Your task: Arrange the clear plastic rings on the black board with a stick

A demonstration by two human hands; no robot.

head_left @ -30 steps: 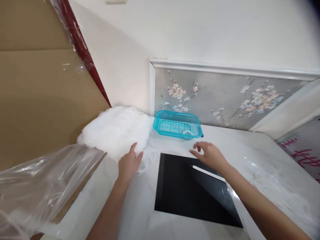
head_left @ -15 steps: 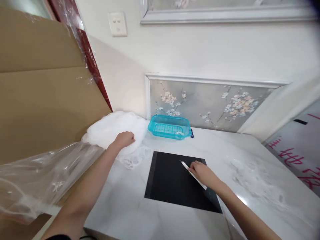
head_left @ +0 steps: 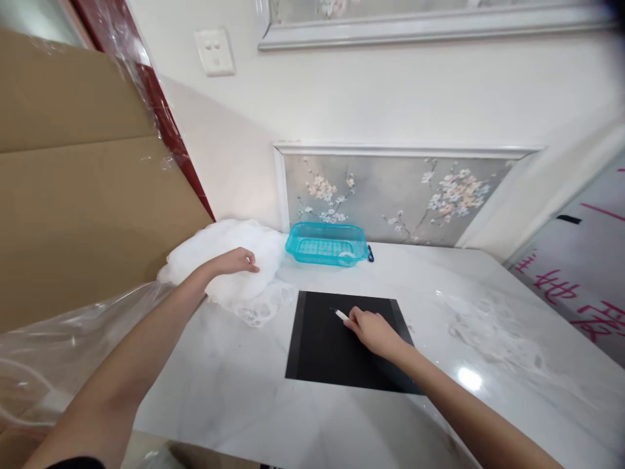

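Note:
My right hand (head_left: 374,332) is closed round a slim white-handled craft knife (head_left: 340,314) with a thin pointed tip, over a black mat (head_left: 317,352) lying flat on the table. The knife's tip points left; the rest of its handle is hidden by my hand. My left hand (head_left: 237,260) has its fingers curled together in front of a heap of soft white fabric (head_left: 234,234). Something small and white shows between these fingers, too small to name. White lace with openwork holes (head_left: 263,303) spreads from the heap toward the mat.
A blue plastic basket (head_left: 327,259) stands by the wall, with a small dark blue object (head_left: 370,254) beside it. More white openwork pieces (head_left: 498,339) lie at the right of the marbled table (head_left: 234,391). Cardboard (head_left: 88,215) and clear plastic sheeting (head_left: 97,319) stand at the left.
My right hand has moved left over the mat with the knife, whose handle is now mostly covered. My left hand has shifted slightly left and up, its fingers turned. The view has moved slightly.

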